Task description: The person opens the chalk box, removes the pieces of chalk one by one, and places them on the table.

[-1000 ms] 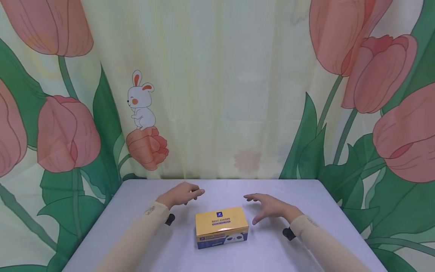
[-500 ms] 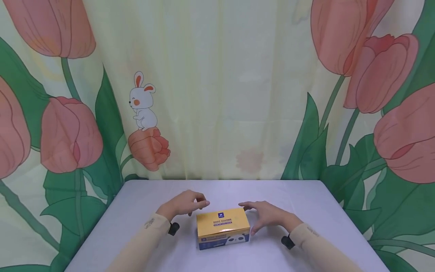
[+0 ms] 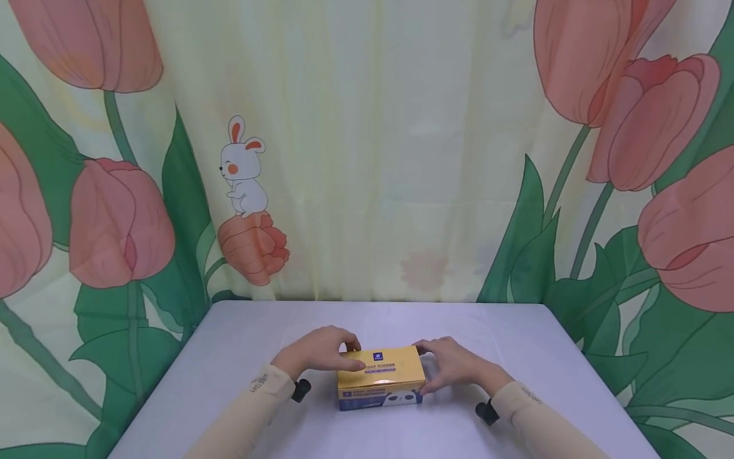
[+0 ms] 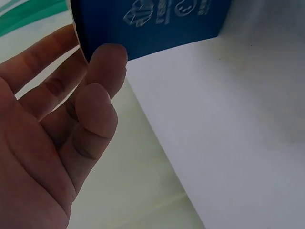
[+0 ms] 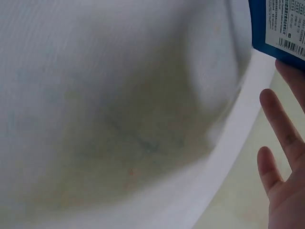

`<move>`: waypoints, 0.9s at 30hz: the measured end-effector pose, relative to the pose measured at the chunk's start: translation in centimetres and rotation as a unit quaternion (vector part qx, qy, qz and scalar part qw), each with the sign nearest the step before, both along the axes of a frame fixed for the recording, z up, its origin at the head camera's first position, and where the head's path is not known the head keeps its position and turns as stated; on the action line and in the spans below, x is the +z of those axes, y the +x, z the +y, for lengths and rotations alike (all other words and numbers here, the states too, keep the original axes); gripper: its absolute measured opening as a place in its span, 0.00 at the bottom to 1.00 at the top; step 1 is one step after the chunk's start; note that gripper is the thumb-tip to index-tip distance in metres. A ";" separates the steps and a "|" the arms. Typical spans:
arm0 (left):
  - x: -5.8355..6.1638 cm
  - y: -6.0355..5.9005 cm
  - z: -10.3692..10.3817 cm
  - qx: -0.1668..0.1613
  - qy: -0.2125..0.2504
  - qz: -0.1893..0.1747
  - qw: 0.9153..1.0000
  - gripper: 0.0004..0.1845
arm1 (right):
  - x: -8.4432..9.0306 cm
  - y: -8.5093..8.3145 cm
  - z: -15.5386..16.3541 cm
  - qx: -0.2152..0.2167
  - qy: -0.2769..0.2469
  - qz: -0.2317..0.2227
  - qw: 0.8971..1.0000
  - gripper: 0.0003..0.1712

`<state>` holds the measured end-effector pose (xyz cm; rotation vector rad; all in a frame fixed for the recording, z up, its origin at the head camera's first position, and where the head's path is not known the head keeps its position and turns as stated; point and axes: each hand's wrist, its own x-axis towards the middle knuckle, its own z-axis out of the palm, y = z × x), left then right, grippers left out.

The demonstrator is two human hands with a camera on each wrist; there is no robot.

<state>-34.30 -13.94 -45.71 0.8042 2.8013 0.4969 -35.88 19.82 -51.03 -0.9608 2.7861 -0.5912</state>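
Note:
A small box point(image 3: 381, 373) with a yellow top and a blue front showing a panda lies in the middle of the white table point(image 3: 246, 338). My left hand point(image 3: 323, 350) grips its left end, thumb on the lid and fingers curled over the far edge. My right hand point(image 3: 450, 364) holds the right end, fingers at the far corner and thumb low on the near side. In the left wrist view my fingers point(image 4: 107, 71) touch the box's blue side point(image 4: 152, 24). In the right wrist view the blue labelled end point(image 5: 281, 28) sits just above my fingers point(image 5: 281, 129).
A curtain point(image 3: 367, 159) printed with tulips and a rabbit hangs right behind the table's far edge. A black camera mount sits on each wrist, the left one point(image 3: 301, 389) and the right one point(image 3: 485, 411). Nothing but the box lies on the table.
Both hands have closed in from the sides and taken hold of the box's ends. The box has shifted slightly away from me.

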 end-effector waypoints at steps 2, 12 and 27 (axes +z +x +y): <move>-0.1 -0.1 0.2 -0.005 -0.006 0.014 1.000 0.32 | -0.1 -0.1 0.3 -0.014 -0.002 0.005 1.000 0.57; -0.1 -0.9 1.3 -0.014 -0.049 0.047 0.998 0.37 | 0.1 -0.6 1.2 -0.047 -0.014 -0.008 0.999 0.56; 0.3 -0.3 2.9 -0.061 -0.081 0.123 0.987 0.27 | -0.1 -0.8 1.1 -0.048 -0.016 -0.020 0.999 0.56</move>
